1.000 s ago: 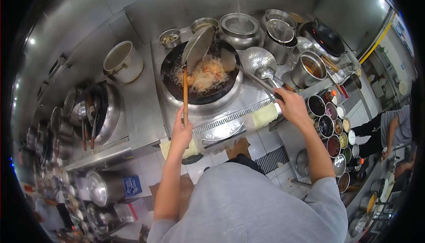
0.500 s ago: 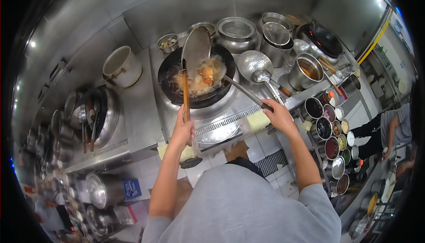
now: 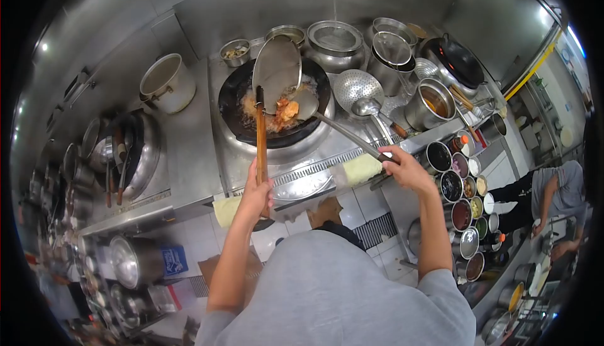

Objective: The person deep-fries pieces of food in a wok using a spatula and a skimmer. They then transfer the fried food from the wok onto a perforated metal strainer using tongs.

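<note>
My left hand [image 3: 257, 196] is wrapped round the wooden handle of a wide mesh strainer [image 3: 277, 69], which is tilted over a black wok [image 3: 234, 103]. In my right hand [image 3: 404, 168] is the end of a long-handled ladle [image 3: 350, 136]; its bowl is in the wok beside the strainer. Reddish-orange fried food [image 3: 287, 112] lies between the strainer's lower edge and the ladle bowl. Bubbling oil shows around it.
Right of the wok lie a perforated skimmer [image 3: 358, 93] and a steel pot of brown liquid [image 3: 430, 107]. Ingredient containers [image 3: 461, 214] line the right side. A lidless pot [image 3: 168, 83] stands left. A co-worker [image 3: 557, 188] is at far right.
The strainer has swung more upright and broader to view, and the food has gathered against it. My right hand has come lower and closer with the ladle. The bubbling area looks smaller.
</note>
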`<state>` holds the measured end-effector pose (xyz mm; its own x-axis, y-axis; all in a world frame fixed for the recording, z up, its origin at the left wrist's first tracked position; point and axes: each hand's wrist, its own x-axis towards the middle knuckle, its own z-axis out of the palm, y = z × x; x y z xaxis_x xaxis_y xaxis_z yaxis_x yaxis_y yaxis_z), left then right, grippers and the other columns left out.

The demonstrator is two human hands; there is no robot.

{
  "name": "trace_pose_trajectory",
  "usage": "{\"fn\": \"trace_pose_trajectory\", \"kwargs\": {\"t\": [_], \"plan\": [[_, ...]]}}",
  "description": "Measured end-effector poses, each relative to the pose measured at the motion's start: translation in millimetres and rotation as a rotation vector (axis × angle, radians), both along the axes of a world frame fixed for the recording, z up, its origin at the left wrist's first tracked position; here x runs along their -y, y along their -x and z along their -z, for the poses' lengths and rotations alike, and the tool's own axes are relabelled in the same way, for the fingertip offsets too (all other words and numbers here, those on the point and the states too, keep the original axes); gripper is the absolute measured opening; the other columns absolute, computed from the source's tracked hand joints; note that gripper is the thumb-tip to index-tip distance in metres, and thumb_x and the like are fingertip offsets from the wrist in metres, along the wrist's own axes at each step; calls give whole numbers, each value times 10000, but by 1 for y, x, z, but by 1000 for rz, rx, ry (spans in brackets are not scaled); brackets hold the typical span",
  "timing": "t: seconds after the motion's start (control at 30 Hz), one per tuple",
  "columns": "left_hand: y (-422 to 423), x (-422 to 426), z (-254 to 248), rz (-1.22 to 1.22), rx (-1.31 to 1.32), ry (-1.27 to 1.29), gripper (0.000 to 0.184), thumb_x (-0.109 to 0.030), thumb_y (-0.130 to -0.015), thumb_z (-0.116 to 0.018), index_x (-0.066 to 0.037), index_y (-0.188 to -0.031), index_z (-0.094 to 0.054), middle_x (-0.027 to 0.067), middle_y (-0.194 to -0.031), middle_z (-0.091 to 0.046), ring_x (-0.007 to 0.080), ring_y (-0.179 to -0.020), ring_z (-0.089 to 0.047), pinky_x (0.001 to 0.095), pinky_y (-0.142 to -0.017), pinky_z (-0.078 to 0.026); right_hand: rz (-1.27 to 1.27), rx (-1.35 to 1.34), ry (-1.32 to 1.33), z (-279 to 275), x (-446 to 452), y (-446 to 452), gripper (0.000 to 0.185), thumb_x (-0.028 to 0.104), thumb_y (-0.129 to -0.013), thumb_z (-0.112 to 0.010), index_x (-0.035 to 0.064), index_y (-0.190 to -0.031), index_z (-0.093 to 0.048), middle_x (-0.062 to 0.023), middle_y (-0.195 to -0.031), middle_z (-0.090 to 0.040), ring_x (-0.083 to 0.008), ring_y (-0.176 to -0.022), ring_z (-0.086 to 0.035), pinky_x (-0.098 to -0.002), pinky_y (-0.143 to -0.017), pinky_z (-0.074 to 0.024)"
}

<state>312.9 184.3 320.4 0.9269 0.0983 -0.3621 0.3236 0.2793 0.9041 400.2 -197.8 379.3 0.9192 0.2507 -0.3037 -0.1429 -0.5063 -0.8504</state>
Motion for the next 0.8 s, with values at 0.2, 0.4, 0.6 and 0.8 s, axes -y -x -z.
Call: {"fn": "trace_pose_trajectory", "kwargs": {"t": [0.2, 0.4, 0.6, 0.8], "plan": [[13, -21, -8, -8, -2, -2, 840, 7, -899, -515, -233, -1605, -128, 85, -982, -500, 122, -646, -493, 271, -480, -431, 17, -230, -181, -3, 14, 3, 377, 164, -978, -614, 148, -1351, -559, 14, -769, -534, -37, -491, -381, -225, -392, -288], [29, -32, -47, 7, 5, 23, 832, 12, -876, -501, -213, -1596, -151, 103, -985, -510, 135, -656, -506, 276, -467, -443, 74, 145, -166, 80, -13, 27, 396, 74, -919, -647, 98, -1311, -595, -30, -823, -625, -121, -709, -565, -279, -619, -452], [11, -27, -35, 36, 6, 178, 833, 5, -875, -494, -213, -1594, -135, 123, -975, -525, 166, -659, -515, 283, -467, -448, 105, 637, 118, 83, -50, 55, 430, 26, -871, -662, 60, -1295, -594, -185, -1108, -691, -367, -1013, -667, -415, -875, -517], [-4, -23, 4, 58, 22, 273, 824, -2, -889, -499, -225, -1593, -133, 135, -984, -546, 170, -657, -521, 284, -464, -453, 193, 626, 102, 75, -24, 81, 413, 16, -859, -669, 52, -1268, -622, -190, -1163, -682, -372, -1051, -668, -410, -896, -528]]}}
